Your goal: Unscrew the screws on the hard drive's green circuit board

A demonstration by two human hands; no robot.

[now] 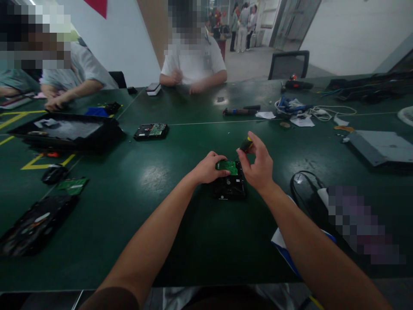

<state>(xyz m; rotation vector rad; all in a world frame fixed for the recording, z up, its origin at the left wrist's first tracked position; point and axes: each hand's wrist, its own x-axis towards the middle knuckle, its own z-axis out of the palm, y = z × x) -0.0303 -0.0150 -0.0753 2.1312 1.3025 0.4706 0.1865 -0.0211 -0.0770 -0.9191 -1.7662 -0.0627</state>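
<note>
A black hard drive [228, 189] with a green circuit board [227, 167] on its upper part lies on the table before me. My left hand [211, 168] grips the drive at its left edge, thumb lying over the board. In my right hand [258, 163] is a screwdriver [247, 144] with a dark and yellow handle, held between thumb and fingers. It slants down toward the drive's upper right corner. Its tip is too small to make out.
Another hard drive [151, 131] lies farther left, near a black tray [67, 131]. A dark casing [37, 224] and a loose green board [72, 185] are at left. A grey metal box [382, 146], cables [332, 113] and a black strap [305, 176] lie right. People sit across the table.
</note>
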